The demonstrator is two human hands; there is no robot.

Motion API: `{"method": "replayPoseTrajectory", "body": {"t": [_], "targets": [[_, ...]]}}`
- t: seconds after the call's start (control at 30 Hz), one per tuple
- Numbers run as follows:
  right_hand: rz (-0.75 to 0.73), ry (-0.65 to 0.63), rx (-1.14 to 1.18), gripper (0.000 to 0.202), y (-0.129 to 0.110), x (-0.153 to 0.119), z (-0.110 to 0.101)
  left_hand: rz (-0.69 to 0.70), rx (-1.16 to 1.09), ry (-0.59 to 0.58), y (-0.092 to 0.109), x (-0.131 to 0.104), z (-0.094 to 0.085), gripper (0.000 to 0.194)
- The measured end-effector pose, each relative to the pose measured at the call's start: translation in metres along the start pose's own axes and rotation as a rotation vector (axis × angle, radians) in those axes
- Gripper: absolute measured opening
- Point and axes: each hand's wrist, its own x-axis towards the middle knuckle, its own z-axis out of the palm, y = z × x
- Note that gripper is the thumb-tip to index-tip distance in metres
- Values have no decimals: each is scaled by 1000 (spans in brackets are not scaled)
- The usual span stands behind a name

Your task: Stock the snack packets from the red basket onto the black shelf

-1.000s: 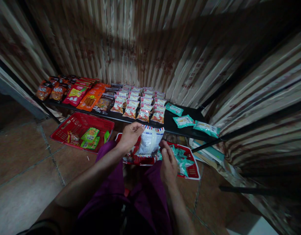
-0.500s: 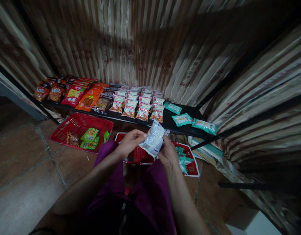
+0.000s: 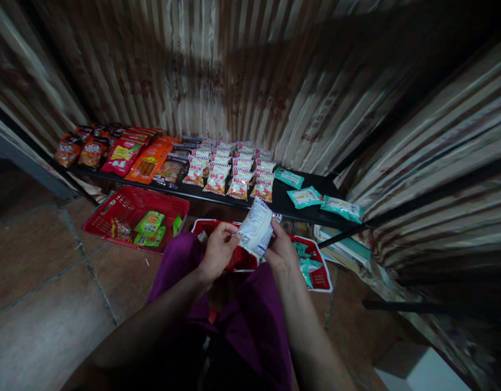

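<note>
Packet: white snack packet (image 3: 256, 230) with red-and-blue edging, printed back turned up, held in mid-air above the knees and over the nearer red basket.
Left hand: left hand (image 3: 218, 250) pinching the packet's lower left edge, fingers curled tight on it.
Right hand: right hand (image 3: 281, 248) closed along the packet's right side, thumb on top, fingers wrapped under — both hands gripping the same packet.
Lap: purple trousers (image 3: 238, 309) directly under the hands.
Basket beneath: red basket (image 3: 320, 277) on the floor just beyond the knees, teal packets (image 3: 305, 262) lying in its right part.
Second basket: another red basket (image 3: 128, 205) to the left, holding green packets (image 3: 151, 224) — a few reddish ones beside them.
Shelf: low black shelf (image 3: 283, 201) behind both baskets, against the striped curtain (image 3: 234, 70).
Shelf rows: red-and-white packets (image 3: 230, 171) of the held kind in neat rows at the middle.
Shelf right: three teal packets (image 3: 307, 196) lying loose, apart from the rows.
Shelf left: orange and red packets (image 3: 132, 155) overlapping in a row.
Floor: brown tiles (image 3: 42, 282).
</note>
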Motion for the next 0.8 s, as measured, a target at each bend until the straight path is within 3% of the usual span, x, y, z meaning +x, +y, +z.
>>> {"method": "replayPoseTrajectory", "body": {"t": [0.17, 0.37, 0.5, 0.63, 0.73, 0.8], "targets": [[-31, -20, -8, 19, 0, -2, 4, -108, -129, 48, 3, 1, -2, 25], [-103, -166, -141, 38, -2, -22, 9, -192, -269, 83, 4, 7, -8, 28], [-152, -104, -200, 43, 7, -36, 5, -176, -336, 138, 11, 11, -8, 27], [-173, -68, -180, 35, 21, -39, 1, -186, -329, 135, 10, 10, -5, 26], [-292, 16, -179, 34, 30, -35, -1, -184, -234, 86, 3, 11, -8, 24], [-391, 58, -235, 32, 34, -32, -4, -140, -119, 120, 1, 14, -12, 23]]}}
